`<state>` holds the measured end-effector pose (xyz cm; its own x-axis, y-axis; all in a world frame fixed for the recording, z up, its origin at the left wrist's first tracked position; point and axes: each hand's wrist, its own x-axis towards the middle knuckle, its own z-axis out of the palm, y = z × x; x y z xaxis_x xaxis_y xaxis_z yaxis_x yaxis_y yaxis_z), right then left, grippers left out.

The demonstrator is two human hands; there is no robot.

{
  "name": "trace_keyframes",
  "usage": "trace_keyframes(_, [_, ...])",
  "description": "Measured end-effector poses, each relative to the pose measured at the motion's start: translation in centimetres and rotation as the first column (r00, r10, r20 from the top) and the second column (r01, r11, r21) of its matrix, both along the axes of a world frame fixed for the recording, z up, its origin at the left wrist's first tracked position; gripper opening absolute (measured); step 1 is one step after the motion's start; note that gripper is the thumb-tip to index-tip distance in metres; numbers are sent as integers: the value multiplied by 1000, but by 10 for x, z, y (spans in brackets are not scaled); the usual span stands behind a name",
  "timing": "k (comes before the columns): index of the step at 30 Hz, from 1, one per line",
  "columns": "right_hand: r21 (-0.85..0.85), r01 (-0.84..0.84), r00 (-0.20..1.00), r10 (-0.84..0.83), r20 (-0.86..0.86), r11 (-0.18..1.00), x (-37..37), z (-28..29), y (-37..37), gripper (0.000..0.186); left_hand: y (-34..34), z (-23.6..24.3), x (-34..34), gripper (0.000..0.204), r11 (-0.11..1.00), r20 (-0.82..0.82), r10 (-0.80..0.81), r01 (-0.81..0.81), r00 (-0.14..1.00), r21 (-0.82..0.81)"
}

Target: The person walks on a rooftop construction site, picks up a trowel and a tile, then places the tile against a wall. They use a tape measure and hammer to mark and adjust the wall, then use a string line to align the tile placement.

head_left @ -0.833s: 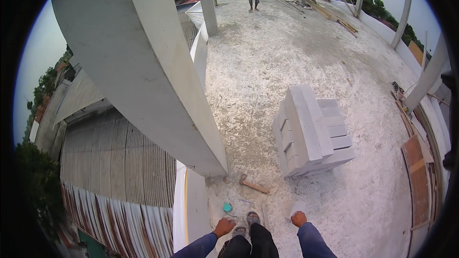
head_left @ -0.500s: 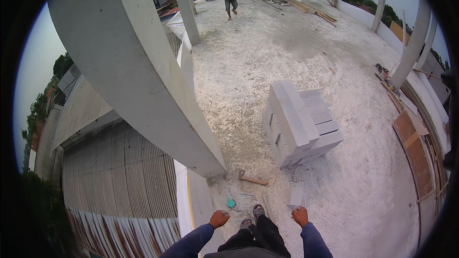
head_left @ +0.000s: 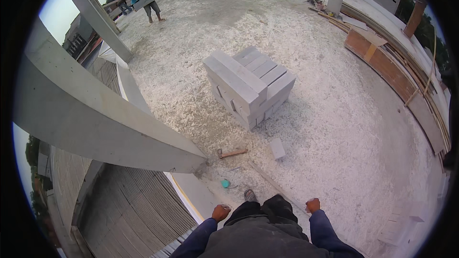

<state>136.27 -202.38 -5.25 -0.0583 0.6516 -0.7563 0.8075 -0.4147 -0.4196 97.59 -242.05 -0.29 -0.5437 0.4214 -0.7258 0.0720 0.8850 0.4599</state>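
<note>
My left hand [head_left: 221, 212] hangs by my left side with its fingers curled, and no object shows in it. On the other side, my right hand [head_left: 312, 205] is also loosely closed, with nothing visible in it. Both are apart from everything around them. On the floor ahead lie a hammer [head_left: 233, 153] with a wooden handle, a small teal object [head_left: 225, 183] and a long thin strip [head_left: 272, 180]. A small pale block piece [head_left: 277, 148] rests to their right. Farther off stands a stack of light grey blocks [head_left: 239, 74], two of them raised along its left side.
A concrete column [head_left: 143, 138] rises close on my left, beside the floor edge above a corrugated roof [head_left: 129, 205]. Boards and poles [head_left: 387, 59] lie along the right side. More blocks [head_left: 401, 222] stand at lower right. A person [head_left: 146, 2] carries a block far ahead.
My view has turned right and tipped lower, so the column and block stack appear farther left. The far person now faces more to the left, still carrying the block. My hands remain low.
</note>
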Motion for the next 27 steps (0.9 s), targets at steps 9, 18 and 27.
trace_keyframes(9, [266,68,964,5,-267,962,0,92,-2,28,150,-5,-55,26,994,121,-106,101,987,48])
trace_keyframes(18, [162,658,733,-675,86,735,288,58,-77,35,413,2,115,24,941,248,-289,227,925,250])
trace_keyframes(27, [133,972,186,-980,75,195,415,81,-161,47,534,1,291,19,745,196,-657,587,728,316])
